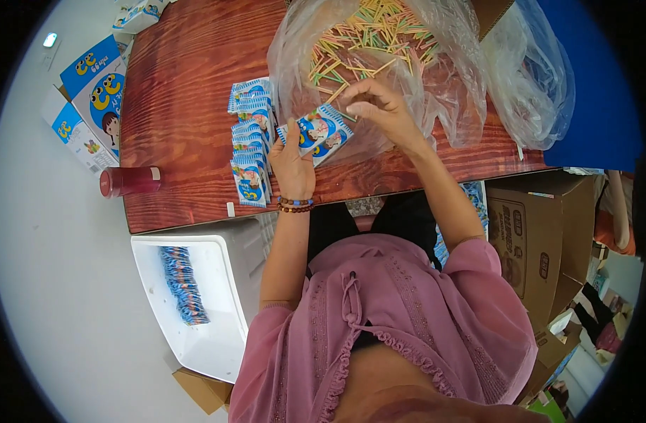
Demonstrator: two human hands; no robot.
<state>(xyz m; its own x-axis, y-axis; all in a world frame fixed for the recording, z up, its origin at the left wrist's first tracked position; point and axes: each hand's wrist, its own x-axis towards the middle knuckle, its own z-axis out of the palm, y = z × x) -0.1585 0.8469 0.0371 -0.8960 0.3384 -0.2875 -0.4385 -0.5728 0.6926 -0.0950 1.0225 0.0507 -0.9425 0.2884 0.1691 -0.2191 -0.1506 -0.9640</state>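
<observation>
My left hand point(292, 163) is closed around a few small blue-and-white packets point(323, 132), held tilted above the table's front part. A thin yellowish stick point(336, 93) slants at the packets' upper end. Right beside it is my right hand point(388, 116), its fingers curled and the thumb and index tips apart. Behind the hands, a clear plastic bag point(289, 60) lies spread, holding many thin pink, yellow and green sticks point(379, 32). To the left of my left hand, more blue-and-white packets point(249, 144) lie overlapped in a row.
A red-brown wooden table point(189, 92) bears a reddish lidded bottle point(130, 181) at its left edge. Below stands a white bin point(228, 303) with packets inside. Printed cartons point(97, 92) are at far left, a brown cardboard box point(531, 233) at right. Another clear bag point(531, 84) lies back right.
</observation>
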